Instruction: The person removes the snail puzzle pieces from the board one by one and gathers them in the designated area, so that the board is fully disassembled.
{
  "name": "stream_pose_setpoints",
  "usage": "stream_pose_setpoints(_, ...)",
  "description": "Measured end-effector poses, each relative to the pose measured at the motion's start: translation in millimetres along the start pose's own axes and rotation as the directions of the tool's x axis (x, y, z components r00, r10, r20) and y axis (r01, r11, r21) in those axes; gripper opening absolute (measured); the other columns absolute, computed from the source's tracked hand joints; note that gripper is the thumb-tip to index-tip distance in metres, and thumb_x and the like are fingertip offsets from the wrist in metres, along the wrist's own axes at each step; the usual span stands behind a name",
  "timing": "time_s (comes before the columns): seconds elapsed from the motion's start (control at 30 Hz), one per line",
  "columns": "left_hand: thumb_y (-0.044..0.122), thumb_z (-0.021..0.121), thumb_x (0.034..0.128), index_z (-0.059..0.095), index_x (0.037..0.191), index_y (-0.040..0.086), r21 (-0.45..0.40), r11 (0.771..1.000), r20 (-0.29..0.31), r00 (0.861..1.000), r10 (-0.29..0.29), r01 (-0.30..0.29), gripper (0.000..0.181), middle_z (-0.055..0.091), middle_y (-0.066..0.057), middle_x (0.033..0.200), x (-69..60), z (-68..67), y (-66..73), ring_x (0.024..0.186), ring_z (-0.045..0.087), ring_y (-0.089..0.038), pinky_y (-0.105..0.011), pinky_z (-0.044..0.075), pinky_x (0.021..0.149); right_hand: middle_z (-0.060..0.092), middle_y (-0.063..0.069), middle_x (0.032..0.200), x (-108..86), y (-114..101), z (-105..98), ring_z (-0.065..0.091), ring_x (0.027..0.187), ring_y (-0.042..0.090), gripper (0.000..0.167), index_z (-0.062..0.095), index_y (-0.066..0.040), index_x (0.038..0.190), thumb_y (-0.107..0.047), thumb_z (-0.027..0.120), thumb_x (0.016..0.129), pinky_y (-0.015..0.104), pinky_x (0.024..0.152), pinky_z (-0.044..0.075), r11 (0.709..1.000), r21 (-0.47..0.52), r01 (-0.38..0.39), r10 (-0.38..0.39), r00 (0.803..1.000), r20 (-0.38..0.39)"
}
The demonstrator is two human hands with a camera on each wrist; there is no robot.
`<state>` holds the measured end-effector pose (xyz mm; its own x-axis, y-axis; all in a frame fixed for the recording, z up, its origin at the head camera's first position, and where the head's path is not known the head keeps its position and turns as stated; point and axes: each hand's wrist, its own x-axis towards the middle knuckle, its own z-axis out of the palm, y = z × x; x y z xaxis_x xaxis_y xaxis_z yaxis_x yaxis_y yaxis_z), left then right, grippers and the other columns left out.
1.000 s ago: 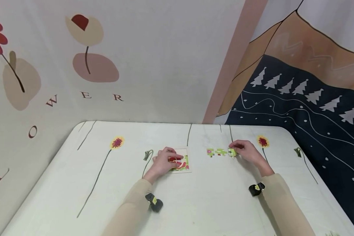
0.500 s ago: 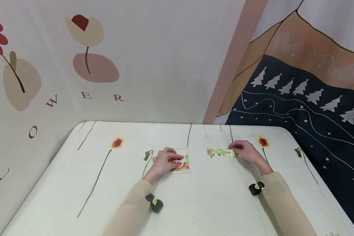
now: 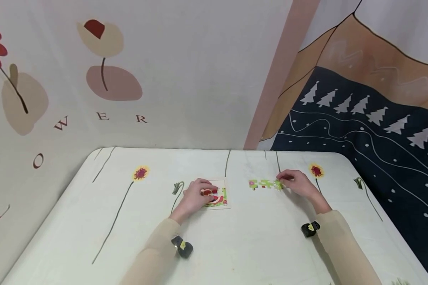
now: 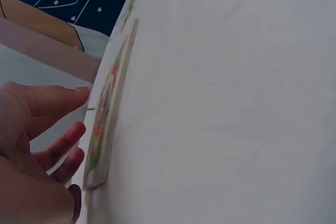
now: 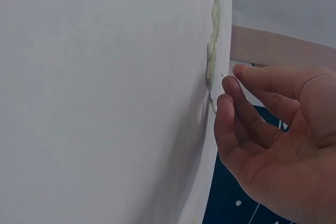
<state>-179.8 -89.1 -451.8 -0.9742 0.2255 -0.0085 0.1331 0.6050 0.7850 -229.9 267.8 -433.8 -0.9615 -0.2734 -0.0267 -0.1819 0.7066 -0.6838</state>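
puzzle piece (image 3: 278, 185) beside right fingers (image 3: 284, 173)

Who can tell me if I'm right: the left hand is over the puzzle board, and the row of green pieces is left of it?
Almost: the row of green pieces lies right of the puzzle board, as the head view shows. The left hand is over the board.

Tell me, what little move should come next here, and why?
Probably the right grip should pinch the rightmost puzzle piece in the row. It is right by that piece, yet the right wrist view shows nothing held in it. The visible top strip of the puzzle board looks bare, so there seems to be room for a piece.
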Motion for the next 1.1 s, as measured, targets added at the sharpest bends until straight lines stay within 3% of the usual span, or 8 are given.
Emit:
stream_pose_setpoints(0.27, 0.007, 0.072, 0.0842, 0.074, 0.108, 0.011, 0.015, 1.0, 0.011, 1.0, 0.013, -0.013, 0.024, 0.059, -0.01, 0.119, -3.7, -7.8, 3.3, 0.116, 0.049, -0.035, -0.062, 0.023, 0.098, 0.066, 0.015, 0.103, -1.9, -8, 6, 0.059, 0.093, 0.03, 0.016, 0.067, 0.004, 0.105, 0.0, 0.057, 0.094, 0.04, 0.08, 0.046, 0.997, 0.03, 0.067, -0.067, 0.998, -0.007)
stream_pose_setpoints(0.47, 0.003, 0.073, 0.0825, 0.074, 0.108, 0.01, 0.007, 1.0, 0.038, 0.999, 0.013, -0.013, 0.027, 0.063, -0.006, 0.111, -6.6, -6.3, 0.1, 0.108, 0.054, -0.029, -0.05, 0.038, 0.093, 0.066, 0.013, 0.103, -1.4, -17, 14, 0.06, 0.092, 0.027, 0.015, 0.067, 0.003, 0.105, 0.0, 0.058, 0.094, 0.039, 0.079, 0.047, 0.994, 0.049, 0.093, -0.094, 0.995, 0.015)
stream_pose_setpoints(0.67, 0.001, 0.074, 0.0807, 0.074, 0.107, 0.009, 0.023, 0.998, 0.057, 0.997, 0.056, -0.057, 0.028, 0.064, -0.005, 0.105, -8.2, -3.8, -1.3, 0.101, 0.056, -0.025, -0.044, 0.041, 0.09, 0.066, 0.013, 0.1, -1.2, -26, 23, 0.06, 0.089, 0.026, 0.014, 0.067, 0.004, 0.104, 0.0, 0.059, 0.093, 0.035, 0.076, 0.048, 0.987, 0.073, 0.144, -0.146, 0.989, 0.025)
stream_pose_setpoints(0.87, -0.003, 0.072, 0.0792, 0.074, 0.104, 0.005, 0.017, 0.989, 0.132, 0.981, 0.144, -0.147, 0.027, 0.06, -0.004, 0.098, -6.9, -3.5, -1.4, 0.092, 0.054, -0.021, -0.038, 0.044, 0.084, 0.067, 0.01, 0.097, -0.9, -34, 34, 0.061, 0.088, 0.023, 0.014, 0.068, 0.003, 0.103, 0.0, 0.059, 0.093, 0.036, 0.079, 0.048, 0.981, 0.08, 0.179, -0.183, 0.982, 0.042)
stream_pose_setpoints(1.1, -0.003, 0.07, 0.0828, 0.074, 0.11, 0.009, 0.008, 0.973, 0.242, 0.944, 0.224, -0.232, 0.029, 0.056, -0.002, 0.103, -3.2, -9.1, -8.9, 0.096, 0.051, -0.022, -0.037, 0.043, 0.083, 0.068, 0.013, 0.1, 2.5, -46, 45, 0.061, 0.088, 0.024, 0.015, 0.068, 0.004, 0.104, 0.002, 0.059, 0.092, 0.036, 0.08, 0.048, 0.964, 0.133, 0.23, -0.241, 0.968, 0.074)
